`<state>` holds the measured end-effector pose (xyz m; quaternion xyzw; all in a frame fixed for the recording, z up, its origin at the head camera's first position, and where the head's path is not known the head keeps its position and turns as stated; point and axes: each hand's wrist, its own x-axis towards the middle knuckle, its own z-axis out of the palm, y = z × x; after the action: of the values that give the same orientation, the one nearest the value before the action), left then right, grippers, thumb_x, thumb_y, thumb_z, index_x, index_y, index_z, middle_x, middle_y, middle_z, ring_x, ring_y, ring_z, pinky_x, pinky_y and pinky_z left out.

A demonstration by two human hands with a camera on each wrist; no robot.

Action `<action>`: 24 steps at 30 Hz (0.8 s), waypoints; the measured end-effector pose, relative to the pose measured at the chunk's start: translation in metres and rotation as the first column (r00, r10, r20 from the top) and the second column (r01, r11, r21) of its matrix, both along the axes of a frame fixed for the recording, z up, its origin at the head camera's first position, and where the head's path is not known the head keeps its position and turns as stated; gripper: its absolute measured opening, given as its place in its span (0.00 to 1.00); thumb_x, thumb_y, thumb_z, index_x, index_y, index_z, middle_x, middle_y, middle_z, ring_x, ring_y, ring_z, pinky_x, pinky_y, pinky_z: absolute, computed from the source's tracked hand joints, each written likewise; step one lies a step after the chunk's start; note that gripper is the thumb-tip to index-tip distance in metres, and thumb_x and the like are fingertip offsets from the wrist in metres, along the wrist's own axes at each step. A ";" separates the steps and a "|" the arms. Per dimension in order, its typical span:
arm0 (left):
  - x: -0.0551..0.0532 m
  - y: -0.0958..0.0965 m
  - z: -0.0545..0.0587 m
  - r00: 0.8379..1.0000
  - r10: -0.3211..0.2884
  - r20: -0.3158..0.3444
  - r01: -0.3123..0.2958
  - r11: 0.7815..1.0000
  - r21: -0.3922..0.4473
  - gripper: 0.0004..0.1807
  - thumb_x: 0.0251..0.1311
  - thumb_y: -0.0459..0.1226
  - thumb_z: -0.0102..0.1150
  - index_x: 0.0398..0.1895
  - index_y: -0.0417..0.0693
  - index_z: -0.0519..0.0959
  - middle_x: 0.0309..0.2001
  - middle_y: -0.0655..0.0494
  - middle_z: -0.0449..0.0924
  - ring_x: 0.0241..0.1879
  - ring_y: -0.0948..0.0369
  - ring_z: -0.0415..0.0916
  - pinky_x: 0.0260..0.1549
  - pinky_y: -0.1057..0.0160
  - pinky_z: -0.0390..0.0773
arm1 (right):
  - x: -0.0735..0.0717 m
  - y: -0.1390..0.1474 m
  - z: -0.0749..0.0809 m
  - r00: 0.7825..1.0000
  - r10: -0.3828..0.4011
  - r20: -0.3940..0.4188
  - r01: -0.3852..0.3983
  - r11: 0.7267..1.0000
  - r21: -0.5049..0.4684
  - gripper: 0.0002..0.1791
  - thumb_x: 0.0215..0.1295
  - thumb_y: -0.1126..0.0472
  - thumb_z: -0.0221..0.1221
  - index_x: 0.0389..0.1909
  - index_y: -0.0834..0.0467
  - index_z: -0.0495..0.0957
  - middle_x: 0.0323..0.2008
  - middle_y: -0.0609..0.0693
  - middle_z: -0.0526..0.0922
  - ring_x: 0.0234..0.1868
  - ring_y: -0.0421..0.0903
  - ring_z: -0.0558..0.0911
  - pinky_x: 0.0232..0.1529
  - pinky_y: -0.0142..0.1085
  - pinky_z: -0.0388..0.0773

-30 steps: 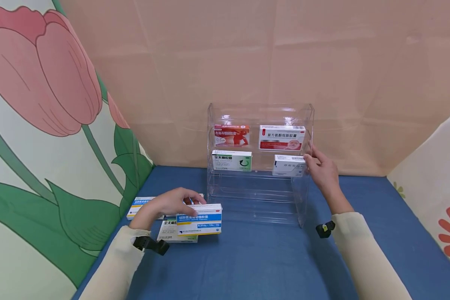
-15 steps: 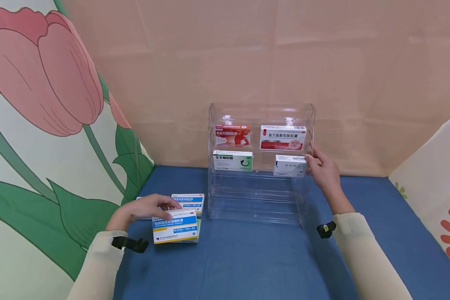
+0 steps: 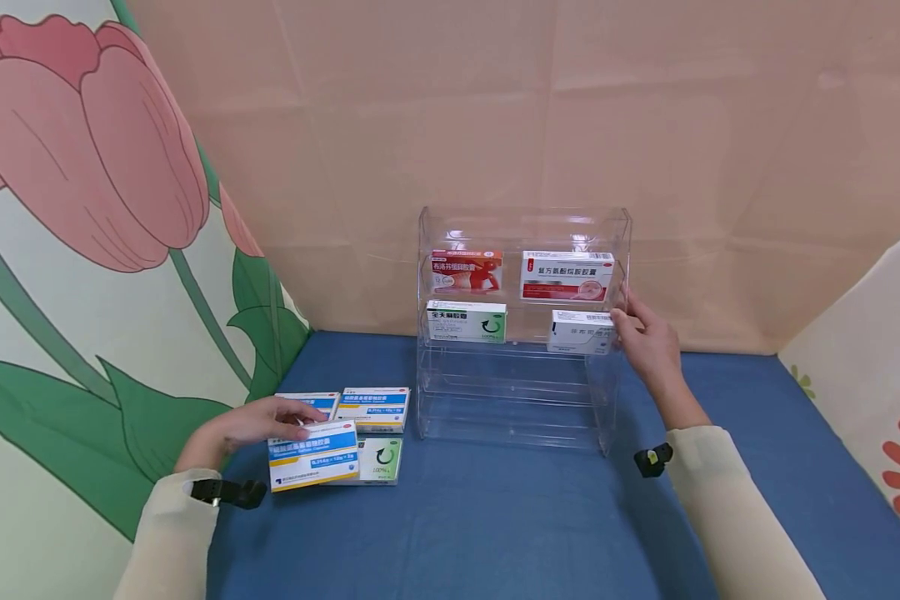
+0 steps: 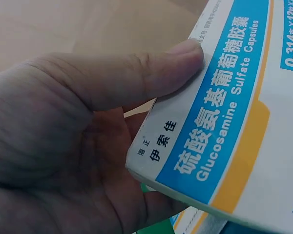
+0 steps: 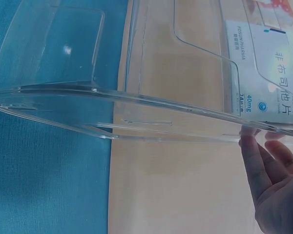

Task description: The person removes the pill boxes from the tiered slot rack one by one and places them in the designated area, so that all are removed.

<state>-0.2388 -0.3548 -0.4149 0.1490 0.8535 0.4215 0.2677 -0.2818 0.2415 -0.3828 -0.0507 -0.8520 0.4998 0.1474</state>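
Observation:
My left hand [image 3: 258, 421] pinches a white, blue and yellow medicine box [image 3: 313, 458] at its upper left part. Up close in the left wrist view, the thumb lies on the face of this box [image 4: 229, 117], labelled Glucosamine Sulfate Capsules. It overlaps a white and green medicine box [image 3: 382, 460] in the head view. Two more blue and white boxes lie just behind: one [image 3: 375, 407] fully visible, the other [image 3: 317, 402] partly behind my fingers. With fingers and thumb, my right hand [image 3: 651, 346] grips the right side edge of a clear tiered display rack [image 3: 513, 387].
On the rack's top tier sit a red box [image 3: 465, 272] and a white and red box [image 3: 566, 277]. Below them are a white and green box [image 3: 465, 323] and a white-grey box [image 3: 579, 333]. A blue cloth [image 3: 495, 533] covers the table; a beige backdrop [image 3: 360, 167] hangs behind.
My left hand has carried the glucosamine box leftward, away from the rack, uncovering the blue and white box behind and part of the green one. My right hand stays on the rack.

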 end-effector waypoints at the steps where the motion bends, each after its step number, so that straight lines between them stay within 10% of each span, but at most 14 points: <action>1: 0.000 -0.003 -0.001 1.000 0.008 -0.008 -0.008 1.000 -0.009 0.23 0.68 0.38 0.62 0.63 0.38 0.78 0.58 0.40 0.77 0.51 0.51 0.76 0.47 0.58 0.76 | 0.000 0.000 0.000 1.000 0.000 0.001 0.000 1.000 -0.001 0.33 0.76 0.38 0.49 0.78 0.34 0.53 0.69 0.58 0.72 0.63 0.58 0.79 0.57 0.53 0.80; 13: 0.009 -0.040 -0.011 0.996 0.086 -0.016 -0.087 0.994 -0.069 0.24 0.68 0.40 0.61 0.64 0.39 0.77 0.63 0.36 0.74 0.57 0.49 0.71 0.51 0.53 0.73 | 0.000 0.001 -0.001 1.000 0.006 -0.018 -0.006 1.000 0.005 0.33 0.76 0.39 0.50 0.78 0.36 0.55 0.68 0.58 0.73 0.61 0.58 0.80 0.49 0.38 0.83; 24: 0.014 -0.063 -0.016 0.993 0.121 0.015 -0.118 0.988 -0.099 0.23 0.69 0.38 0.59 0.63 0.35 0.76 0.63 0.33 0.73 0.54 0.51 0.74 0.50 0.54 0.75 | 0.000 0.001 -0.002 1.000 0.005 -0.020 -0.005 1.000 0.012 0.33 0.76 0.39 0.50 0.78 0.34 0.54 0.69 0.58 0.72 0.62 0.59 0.79 0.55 0.50 0.80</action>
<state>-0.2249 -0.4180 -0.4307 0.0799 0.8777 0.3960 0.2578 -0.2817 0.2427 -0.3846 -0.0428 -0.8536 0.4955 0.1549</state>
